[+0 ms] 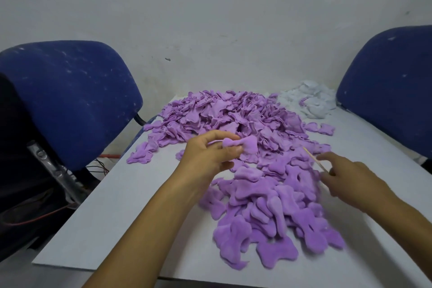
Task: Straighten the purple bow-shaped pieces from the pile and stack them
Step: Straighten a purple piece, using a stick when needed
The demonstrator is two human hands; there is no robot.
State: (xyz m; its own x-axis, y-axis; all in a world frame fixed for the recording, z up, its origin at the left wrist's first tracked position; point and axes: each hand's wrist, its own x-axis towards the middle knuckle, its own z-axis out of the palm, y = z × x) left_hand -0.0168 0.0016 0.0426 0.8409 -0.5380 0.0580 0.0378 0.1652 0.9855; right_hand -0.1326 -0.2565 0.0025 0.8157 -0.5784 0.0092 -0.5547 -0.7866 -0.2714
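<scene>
A big pile of purple bow-shaped fabric pieces (229,114) covers the far middle of the white table (112,213). A looser heap of purple pieces (275,213) lies nearer, between my arms. My left hand (208,156) is raised over the table and pinches one purple bow piece (247,146) between thumb and fingers. My right hand (346,175) hovers at the right of the near heap and holds a thin wooden stick (315,159), index finger stretched forward.
A heap of white fabric pieces (308,100) sits at the table's far right. Blue padded chairs stand at the left (70,100) and right (392,86). Wires and a red cable (107,155) hang beside the left table edge. A white wall is behind.
</scene>
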